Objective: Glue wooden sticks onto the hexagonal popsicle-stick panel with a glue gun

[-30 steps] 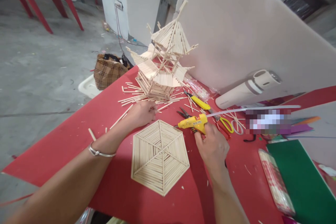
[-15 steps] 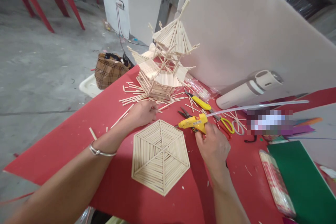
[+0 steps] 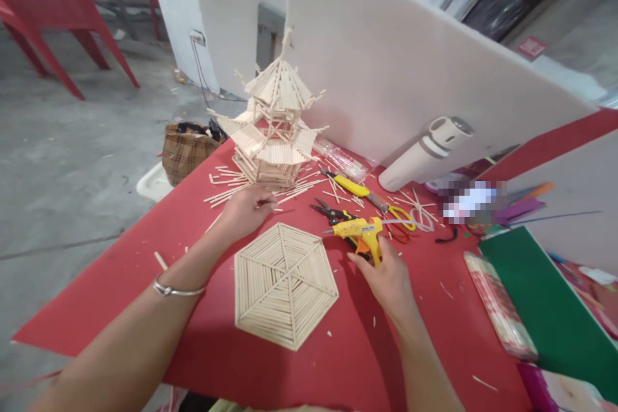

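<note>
Beside the far edge of a hexagonal panel of wooden sticks (image 3: pixel 309 309), my left hand (image 3: pixel 248 211) is closed in a pinch. A short pale stick end (image 3: pixel 277 209) shows at its fingertips. My right hand (image 3: pixel 389 273) is at the handle of a yellow hot glue gun (image 3: pixel 357 229), thumb and fingers loosely about it, with the orange trigger exposed. The nozzle points left, over the panel's right corner. A clear glue stick (image 3: pixel 398 223) comes out of the gun's back. Behind my left hand stands a pagoda model (image 3: pixel 280 153) made of sticks.
Loose sticks (image 3: pixel 226 181) lie around the pagoda. Black-handled pliers (image 3: pixel 333 211), a yellow utility knife (image 3: pixel 351 186) and yellow-handled scissors (image 3: pixel 403 219) lie beyond the glue gun. A white bottle (image 3: pixel 410 164) leans by the wall. On the right are a stick packet (image 3: pixel 499 306) and a green board (image 3: pixel 555 290).
The glue gun has turned, so its long glue stick now points away instead of out to the right. My right hand's grip has loosened. The camera view has shifted; my left hand stays pinched.
</note>
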Available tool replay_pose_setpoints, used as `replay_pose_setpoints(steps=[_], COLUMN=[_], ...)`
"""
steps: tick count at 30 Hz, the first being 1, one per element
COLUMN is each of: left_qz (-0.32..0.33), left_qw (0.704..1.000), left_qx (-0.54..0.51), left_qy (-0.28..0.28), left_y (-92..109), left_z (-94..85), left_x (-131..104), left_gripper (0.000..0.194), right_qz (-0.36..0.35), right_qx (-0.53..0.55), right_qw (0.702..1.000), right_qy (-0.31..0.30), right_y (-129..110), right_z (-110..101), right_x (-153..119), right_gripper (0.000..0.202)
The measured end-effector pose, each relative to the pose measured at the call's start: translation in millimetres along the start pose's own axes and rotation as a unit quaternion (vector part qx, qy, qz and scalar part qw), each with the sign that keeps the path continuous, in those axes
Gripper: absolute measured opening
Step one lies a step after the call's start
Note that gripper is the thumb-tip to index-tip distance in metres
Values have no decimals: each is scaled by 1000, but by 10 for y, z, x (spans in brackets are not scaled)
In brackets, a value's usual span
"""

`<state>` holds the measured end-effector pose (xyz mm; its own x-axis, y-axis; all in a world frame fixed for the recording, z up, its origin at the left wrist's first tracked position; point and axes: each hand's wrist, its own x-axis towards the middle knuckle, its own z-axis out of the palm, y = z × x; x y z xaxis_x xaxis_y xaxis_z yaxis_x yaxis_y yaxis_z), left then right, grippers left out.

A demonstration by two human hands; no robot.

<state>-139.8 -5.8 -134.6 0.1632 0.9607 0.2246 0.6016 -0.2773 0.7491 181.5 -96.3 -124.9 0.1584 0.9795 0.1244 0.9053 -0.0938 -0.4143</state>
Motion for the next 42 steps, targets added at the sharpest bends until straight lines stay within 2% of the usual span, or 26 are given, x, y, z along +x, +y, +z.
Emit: replay_pose_setpoints(steps=[3, 7, 10, 12, 15, 17, 20, 23, 27, 32, 37, 42], left_qz=[-7, -6, 15, 30, 66, 86, 102, 116, 128, 139, 151, 158], left_qw=[1000, 999, 998, 995, 988, 983, 980, 978, 980, 980, 979, 977], left_qx=[-20, -40, -23, -3, 18, 29, 42, 37, 12, 8, 24, 29], left_qy=[-10, -31, -65, -95, -138, -157, -168, -167, -153, -140, -135, -137], left_y=[43, 161, 246, 283, 318, 337, 350, 314, 210, 157, 175, 175], left_z=[-11, 31, 82, 105, 113, 106, 103, 131, 201, 245, 252, 300], left_x=[21, 69, 101, 118, 150, 178, 217, 226, 179, 130, 131, 122], left_gripper=[20, 17, 16, 16, 17, 17, 16, 17, 16, 18, 19, 18], right_qz=[-22, -51, -46, -43, -45, -56, -100, -162, -197, -205, -192, -201], right_qx=[-24, -57, -68, -82, -160, -183, -65, 12, 4, 4, 13, 0], right_qw=[999, 996, 996, 995, 986, 979, 986, 980, 977, 978, 981, 979], right_qy=[35, 52, 42, 29, 25, 67, 120, 113, 82, 42, 15, 13], right_y=[338, 766, 952, 981, 868, 688, 308, -89, -450, -603, -622, -631], right_z=[-92, -94, -37, -54, -224, -376, -465, -290, 85, 308, 357, 394], right_x=[-187, -444, -562, -603, -610, -564, -393, -133, 156, 252, 230, 228], right_gripper=[41, 35, 32, 32, 36, 35, 27, 24, 20, 23, 14, 15])
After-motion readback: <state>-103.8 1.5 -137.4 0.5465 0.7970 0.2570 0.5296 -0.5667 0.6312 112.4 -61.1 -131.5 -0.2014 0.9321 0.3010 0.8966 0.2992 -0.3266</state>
